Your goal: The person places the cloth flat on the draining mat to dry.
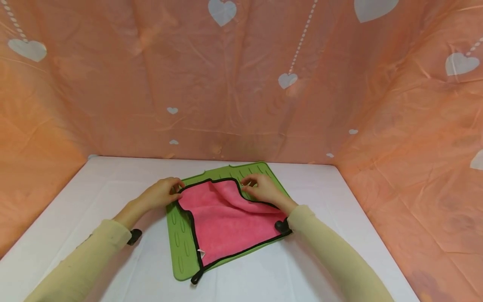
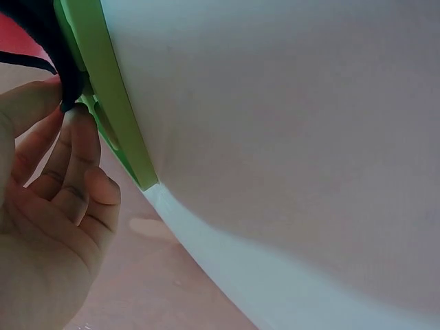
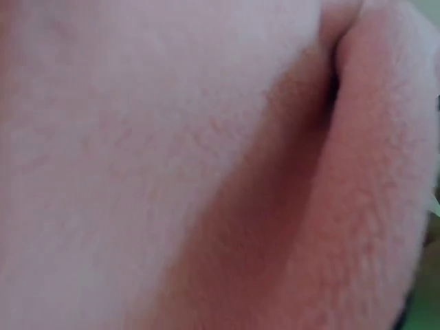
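Note:
A pink cloth with a black bound edge lies rumpled over a green ribbed mat. My left hand pinches the cloth's far left corner between thumb and fingers. In the left wrist view, the same left hand holds the black edging beside the mat's rim. My right hand hovers over the far right part of the mat, fingers loosely bent, fingertips right beside the cloth's edge. Pink fabric fills most of the right wrist view, with a deep fold in it.
A white-covered table lies beneath the mat. Orange sheeting with white hearts stands behind and at both sides. A black hanging loop sticks out past the mat's front edge, and a small white tag sits near that corner.

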`<action>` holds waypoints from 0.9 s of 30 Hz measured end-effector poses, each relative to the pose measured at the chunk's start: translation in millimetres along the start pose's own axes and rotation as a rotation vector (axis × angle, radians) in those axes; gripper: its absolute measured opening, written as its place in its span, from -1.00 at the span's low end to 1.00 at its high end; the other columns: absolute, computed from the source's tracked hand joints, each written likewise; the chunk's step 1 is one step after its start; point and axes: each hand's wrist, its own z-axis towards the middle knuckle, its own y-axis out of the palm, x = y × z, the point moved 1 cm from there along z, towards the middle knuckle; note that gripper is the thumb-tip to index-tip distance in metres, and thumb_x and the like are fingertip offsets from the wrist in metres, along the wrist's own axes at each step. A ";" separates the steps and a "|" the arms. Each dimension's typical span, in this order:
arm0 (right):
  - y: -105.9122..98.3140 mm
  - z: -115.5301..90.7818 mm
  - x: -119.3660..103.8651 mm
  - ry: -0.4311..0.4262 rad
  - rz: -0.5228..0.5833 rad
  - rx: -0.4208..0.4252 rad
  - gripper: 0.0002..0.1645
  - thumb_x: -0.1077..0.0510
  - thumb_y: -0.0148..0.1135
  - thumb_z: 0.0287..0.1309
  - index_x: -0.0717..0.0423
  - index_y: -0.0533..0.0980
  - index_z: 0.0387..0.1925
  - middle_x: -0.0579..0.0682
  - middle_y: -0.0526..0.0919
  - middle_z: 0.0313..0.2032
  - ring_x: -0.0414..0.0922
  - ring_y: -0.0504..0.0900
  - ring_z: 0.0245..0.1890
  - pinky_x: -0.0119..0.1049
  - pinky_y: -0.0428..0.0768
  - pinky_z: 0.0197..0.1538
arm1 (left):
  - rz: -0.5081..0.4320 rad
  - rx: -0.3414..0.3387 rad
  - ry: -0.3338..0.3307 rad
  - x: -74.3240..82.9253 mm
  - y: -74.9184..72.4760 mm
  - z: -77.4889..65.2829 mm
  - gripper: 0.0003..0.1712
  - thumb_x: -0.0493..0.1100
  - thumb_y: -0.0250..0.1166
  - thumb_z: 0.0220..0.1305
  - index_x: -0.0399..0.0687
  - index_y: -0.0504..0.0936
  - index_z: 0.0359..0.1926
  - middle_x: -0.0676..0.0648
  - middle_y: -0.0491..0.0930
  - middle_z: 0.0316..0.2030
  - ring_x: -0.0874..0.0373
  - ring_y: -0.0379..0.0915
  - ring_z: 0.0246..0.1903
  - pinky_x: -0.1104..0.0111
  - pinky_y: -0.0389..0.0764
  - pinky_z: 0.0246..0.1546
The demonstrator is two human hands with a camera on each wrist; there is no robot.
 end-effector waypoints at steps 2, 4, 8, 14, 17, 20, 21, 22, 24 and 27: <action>1.9 3.1 2.8 0.025 -0.007 -0.023 -0.69 0.16 0.37 0.33 0.19 0.70 0.05 0.07 0.77 -0.05 0.00 0.73 -0.05 -0.24 0.67 -0.08 | -0.002 0.000 0.001 -0.4 0.6 0.1 -0.73 -0.34 0.40 0.30 -0.35 0.64 0.00 -0.09 0.65 -0.29 0.04 0.59 -0.26 0.10 0.63 -0.17; 5.1 6.3 5.2 0.039 -0.004 -0.037 -0.67 0.15 0.36 0.34 0.19 0.69 0.07 0.09 0.77 -0.02 0.01 0.74 0.01 -0.21 0.68 -0.01 | -0.003 -0.001 0.002 -0.7 1.2 0.0 -0.73 -0.35 0.40 0.30 -0.35 0.64 0.00 -0.09 0.66 -0.29 0.03 0.59 -0.25 0.09 0.63 -0.16; 10.4 10.1 6.3 0.042 -0.014 -0.043 -0.67 0.15 0.36 0.35 0.19 0.68 0.08 0.10 0.77 -0.02 0.00 0.73 0.03 -0.18 0.66 0.07 | -0.002 0.000 0.002 -0.9 2.3 -0.5 -0.73 -0.35 0.40 0.30 -0.36 0.64 0.00 -0.10 0.66 -0.28 0.01 0.60 -0.23 0.06 0.63 -0.14; 15.2 11.8 8.1 0.055 0.037 -0.036 -0.69 0.21 0.33 0.36 0.23 0.66 0.08 0.12 0.78 -0.07 0.00 0.74 -0.02 -0.20 0.68 0.02 | -0.009 0.009 0.002 -0.7 4.6 -0.1 -0.74 -0.36 0.39 0.30 -0.36 0.64 -0.01 -0.12 0.66 -0.28 -0.01 0.60 -0.23 0.06 0.64 -0.13; 16.0 11.7 9.0 0.064 0.051 -0.019 -0.68 0.21 0.33 0.35 0.23 0.66 0.08 0.12 0.79 -0.10 0.00 0.75 -0.04 -0.19 0.68 0.00 | -0.027 0.017 -0.001 -0.7 5.4 0.3 -0.75 -0.38 0.39 0.30 -0.36 0.64 -0.01 -0.12 0.65 -0.28 0.00 0.59 -0.23 0.09 0.63 -0.15; 15.5 11.4 10.1 0.067 0.067 0.011 -0.69 0.22 0.33 0.35 0.25 0.67 0.07 0.12 0.79 -0.11 0.00 0.75 -0.05 -0.18 0.68 0.02 | -0.052 0.024 -0.002 0.2 5.5 0.3 -0.75 -0.40 0.37 0.31 -0.37 0.63 -0.01 -0.12 0.64 -0.28 0.01 0.58 -0.23 0.11 0.62 -0.16; 14.8 11.1 10.3 0.071 0.074 0.026 -0.69 0.22 0.33 0.35 0.24 0.67 0.07 0.12 0.79 -0.11 0.00 0.75 -0.05 -0.20 0.68 0.02 | -0.059 0.027 -0.003 0.7 5.5 0.3 -0.76 -0.41 0.36 0.31 -0.37 0.63 -0.01 -0.12 0.64 -0.28 0.01 0.58 -0.24 0.11 0.62 -0.17; 13.8 10.8 10.3 0.074 0.085 0.043 -0.70 0.22 0.33 0.35 0.25 0.67 0.06 0.12 0.79 -0.11 0.00 0.75 -0.07 -0.22 0.67 0.01 | -0.065 0.032 -0.002 1.1 5.4 0.3 -0.76 -0.42 0.35 0.30 -0.37 0.63 -0.02 -0.12 0.64 -0.28 0.01 0.59 -0.25 0.12 0.62 -0.17; 11.3 10.7 10.0 0.076 0.105 0.088 -0.71 0.23 0.32 0.35 0.27 0.67 0.05 0.13 0.78 -0.12 0.01 0.75 -0.11 -0.27 0.66 -0.04 | -0.073 0.041 -0.003 2.5 4.9 0.0 -0.77 -0.43 0.34 0.31 -0.37 0.63 -0.02 -0.13 0.63 -0.28 0.01 0.59 -0.27 0.12 0.63 -0.18; 6.0 11.2 9.4 0.070 0.135 0.162 -0.72 0.28 0.28 0.36 0.33 0.64 0.04 0.19 0.75 -0.14 0.05 0.74 -0.21 -0.31 0.62 -0.16 | -0.082 0.072 -0.001 5.2 3.5 -0.6 -0.77 -0.44 0.32 0.31 -0.37 0.64 -0.02 -0.15 0.64 -0.28 0.00 0.61 -0.29 0.12 0.64 -0.20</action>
